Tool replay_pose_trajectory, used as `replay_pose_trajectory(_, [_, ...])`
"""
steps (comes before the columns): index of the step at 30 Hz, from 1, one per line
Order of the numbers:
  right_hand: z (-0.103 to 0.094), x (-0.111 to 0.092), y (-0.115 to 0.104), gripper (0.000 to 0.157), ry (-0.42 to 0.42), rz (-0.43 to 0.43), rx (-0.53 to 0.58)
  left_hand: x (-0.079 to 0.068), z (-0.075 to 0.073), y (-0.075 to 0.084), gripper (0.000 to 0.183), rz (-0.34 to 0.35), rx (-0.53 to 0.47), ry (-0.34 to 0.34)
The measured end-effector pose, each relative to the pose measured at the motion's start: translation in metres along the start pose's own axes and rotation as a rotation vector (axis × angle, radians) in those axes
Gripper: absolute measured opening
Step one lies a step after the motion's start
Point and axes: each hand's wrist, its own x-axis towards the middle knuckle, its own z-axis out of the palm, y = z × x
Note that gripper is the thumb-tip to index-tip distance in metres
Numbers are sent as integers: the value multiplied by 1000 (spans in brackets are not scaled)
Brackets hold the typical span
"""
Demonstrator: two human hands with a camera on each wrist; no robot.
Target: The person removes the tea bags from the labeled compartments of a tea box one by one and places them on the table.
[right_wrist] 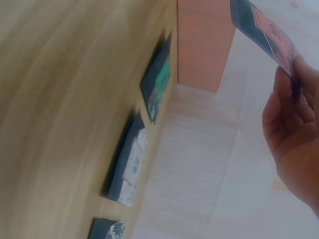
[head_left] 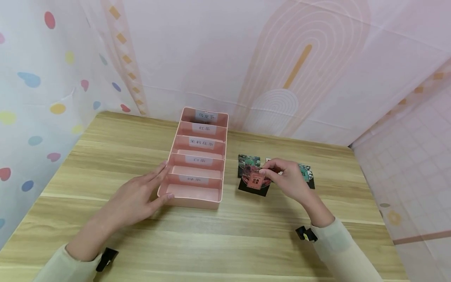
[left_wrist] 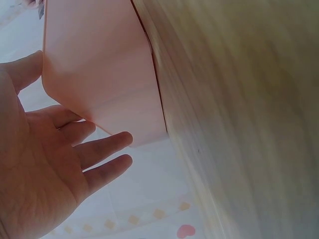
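My right hand (head_left: 290, 182) pinches a tea sachet (head_left: 255, 181), dark with a red label, between thumb and fingers. In the right wrist view this sachet (right_wrist: 269, 36) is up off the table. A pink divided box (head_left: 192, 203) with Chinese labels on its compartments stands left of it. My left hand (head_left: 135, 201) touches the box's left side near the front corner. The left wrist view shows its fingers (left_wrist: 104, 151) loosely extended along the box wall (left_wrist: 104, 64), with the thumb at the rim.
Behind the held sachet lies a green-labelled sachet (head_left: 248, 159). A whitish sachet (right_wrist: 130, 167) lies beyond it, mostly hidden by my right hand in the head view. Another patterned green sachet (head_left: 305, 172) lies at the right. Patterned cloth (head_left: 211, 51) hangs behind the wooden table (head_left: 197, 246).
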Motion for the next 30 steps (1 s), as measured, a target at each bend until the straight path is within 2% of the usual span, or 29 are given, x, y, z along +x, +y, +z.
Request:
replay_pose_trajectory(3, [2, -2, 4, 9, -13, 1, -1, 0, -1, 1, 76, 0, -1, -3])
replay_pose_trajectory(7, [4, -4, 9, 2, -36, 16, 0, 0, -2, 2, 77, 0, -2, -6])
replay_pose_trajectory(10, [7, -5, 13, 8, -59, 36, 26, 0, -2, 1, 77, 2, -1, -5])
replay_pose_trajectory(25, [24, -8, 25, 2, -150, 130, 78, -1, -1, 0, 75, 15, 2, 12])
replay_pose_trajectory(30, [31, -9, 31, 7, -199, 171, 90, 0, 0, 0, 73, 20, 6, 25])
